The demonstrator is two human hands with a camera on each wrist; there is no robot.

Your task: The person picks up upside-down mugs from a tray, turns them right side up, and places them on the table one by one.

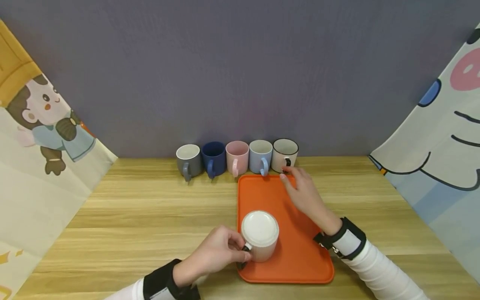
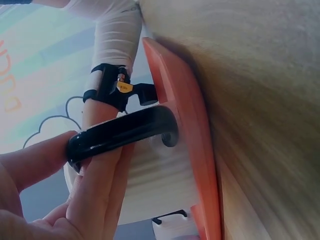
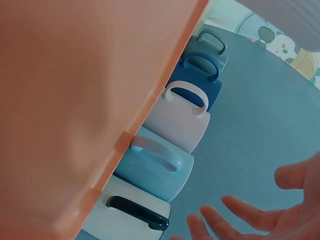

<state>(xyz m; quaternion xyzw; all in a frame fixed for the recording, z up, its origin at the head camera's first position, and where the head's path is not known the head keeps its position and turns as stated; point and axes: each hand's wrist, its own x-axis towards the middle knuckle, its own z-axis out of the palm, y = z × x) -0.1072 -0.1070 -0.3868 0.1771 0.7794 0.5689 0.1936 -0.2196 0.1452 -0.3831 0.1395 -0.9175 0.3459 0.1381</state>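
Observation:
A white mug (image 1: 261, 239) stands upside down on the near left part of an orange tray (image 1: 300, 262). My left hand (image 1: 221, 250) pinches its black handle (image 2: 125, 131) between thumb and fingers. Farther off, my right hand (image 1: 305, 193) reaches over the tray's far right part, fingers spread and slightly bent. Its fingertips are close to a white mug with a black rim and black handle (image 1: 279, 160); in the right wrist view a gap shows between the fingers and that mug (image 3: 135, 212).
Along the back wall a row of upright mugs runs leftward from the black-rimmed one: light blue (image 1: 258, 156), pink (image 1: 237, 156), dark blue (image 1: 214, 158) and grey (image 1: 189, 162). Their handles face forward. The tray's far edge lies just in front of them. Printed cloths (image 1: 48, 125) hang at both sides.

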